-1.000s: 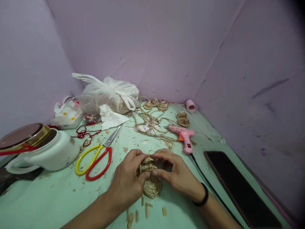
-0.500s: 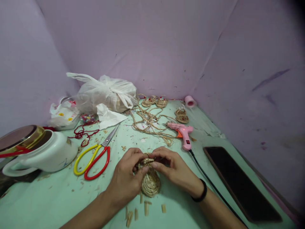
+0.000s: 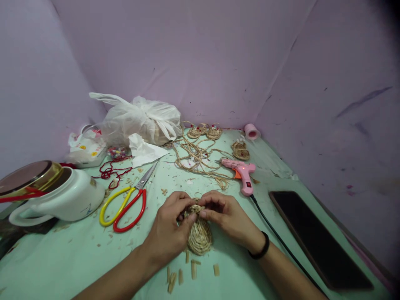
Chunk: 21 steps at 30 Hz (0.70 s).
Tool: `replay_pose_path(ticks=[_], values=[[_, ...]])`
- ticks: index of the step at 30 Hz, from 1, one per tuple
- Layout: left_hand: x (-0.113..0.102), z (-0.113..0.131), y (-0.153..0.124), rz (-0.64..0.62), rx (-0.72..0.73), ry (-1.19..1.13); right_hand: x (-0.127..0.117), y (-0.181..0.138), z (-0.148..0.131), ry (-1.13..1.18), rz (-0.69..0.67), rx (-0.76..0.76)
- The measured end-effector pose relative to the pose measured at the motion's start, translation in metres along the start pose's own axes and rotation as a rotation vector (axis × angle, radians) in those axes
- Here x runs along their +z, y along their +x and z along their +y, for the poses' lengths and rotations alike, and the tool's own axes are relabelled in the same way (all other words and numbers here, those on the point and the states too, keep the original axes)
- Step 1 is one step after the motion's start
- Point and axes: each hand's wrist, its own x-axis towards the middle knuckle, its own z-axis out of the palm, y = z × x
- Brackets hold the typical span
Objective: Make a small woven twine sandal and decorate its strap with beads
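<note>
A small woven straw slipper [image 3: 200,238] lies at the front middle, its coiled sole toward me. My left hand [image 3: 173,223] is closed on the left side of its upper band, thumb and fingers pinching. From the right, my right hand [image 3: 226,216] grips the same band between thumb and fingertips; a black band circles that wrist. The fingers hide much of the slipper's far end. Several short straw pieces [image 3: 193,271] are scattered just in front of the sole.
Scissors [image 3: 131,204] and a white enamel mug [image 3: 75,200] are on the left. Behind are a plastic bag [image 3: 143,121], tangled straw cord [image 3: 200,156] and finished-looking slippers [image 3: 214,132]. A pink glue gun [image 3: 242,171], its cord [image 3: 271,227] and a phone [image 3: 318,237] stand right.
The whole view has shifted slightly, so things appear a little further right. Both hands stay on the slipper's band with hardly any change of grip.
</note>
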Motion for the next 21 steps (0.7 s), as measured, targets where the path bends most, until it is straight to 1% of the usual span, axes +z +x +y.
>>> replay_pose_path(ticks=[4, 11, 14, 18, 21], values=[[-0.001, 0.002, 0.001, 0.008, 0.011, 0.015, 0.001, 0.002, 0.004, 0.065, 0.022, 0.046], [0.0, 0.002, 0.001, 0.012, 0.036, 0.039, -0.001, 0.001, -0.002, -0.047, 0.031, 0.043], [-0.002, 0.003, 0.006, 0.01, 0.023, 0.122, -0.001, 0.002, -0.001, -0.003, 0.04, 0.058], [-0.007, 0.009, 0.014, -0.099, 0.047, 0.291, -0.001, 0.004, 0.0, 0.108, 0.011, 0.109], [-0.01, 0.011, 0.017, -0.161, 0.12, 0.396, -0.008, 0.004, -0.005, 0.094, 0.041, 0.104]])
